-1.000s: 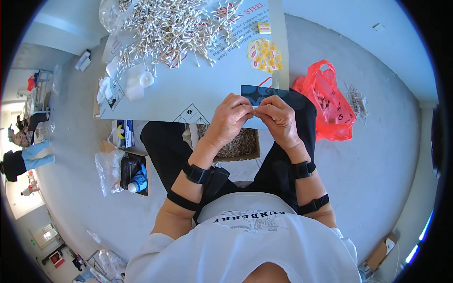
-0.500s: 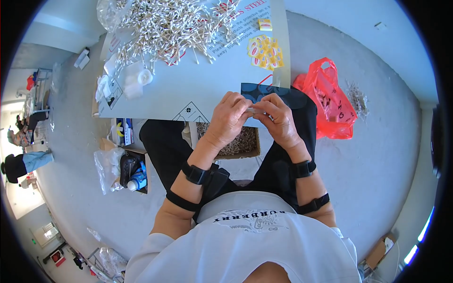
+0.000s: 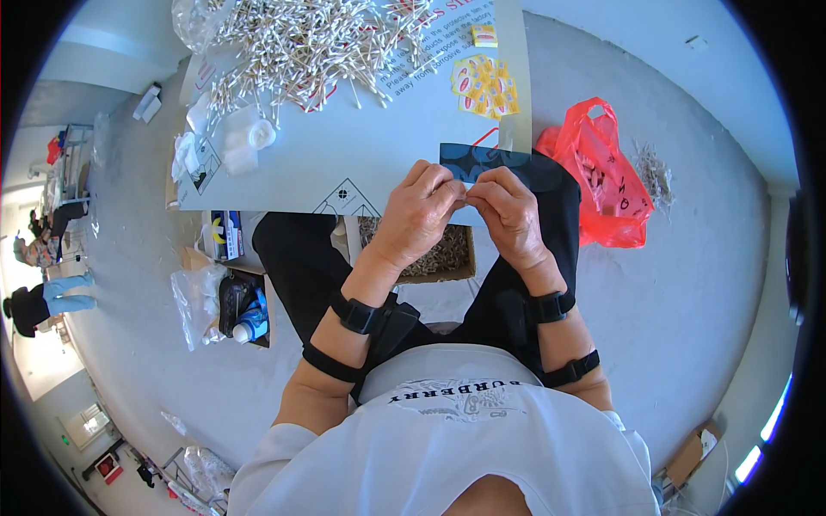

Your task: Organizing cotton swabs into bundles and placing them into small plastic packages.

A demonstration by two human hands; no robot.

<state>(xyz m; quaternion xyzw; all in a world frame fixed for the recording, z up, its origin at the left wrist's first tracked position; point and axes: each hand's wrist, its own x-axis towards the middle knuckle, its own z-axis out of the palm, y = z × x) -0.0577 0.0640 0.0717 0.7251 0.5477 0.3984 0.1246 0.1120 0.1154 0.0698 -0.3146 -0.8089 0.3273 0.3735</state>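
- Two hands meet at the near edge of the counter (image 3: 344,163), toward its near right corner, with fingertips pinched together over a dark blue patterned packet (image 3: 482,163) that lies flat there.
- Hundreds of white cotton swabs (image 3: 318,43) lie heaped along the far edge of the counter, well apart from the hands; a cluster of small yellow sachets (image 3: 486,84) sits at the right edge, just beyond the packet.
- Judging from the grip, the step is fine fingertip work on something very small at the packet's near edge, so it goes best with wrists steady over the counter edge and the packet kept flat.
- Left hand (image 3: 419,215) is curled, thumb and forefinger closed on a tiny item too small to make out; its fingertips touch those of the other hand.
- Right hand (image 3: 508,211) is likewise closed in a pinch, fingers bent down onto the packet's near edge; whether it grips the packet itself or only the small item I cannot tell.
- Below the near edge an open brown box (image 3: 447,254) of small pieces sits between the knees, and a red plastic bag (image 3: 598,176) lies on the floor off the right corner.
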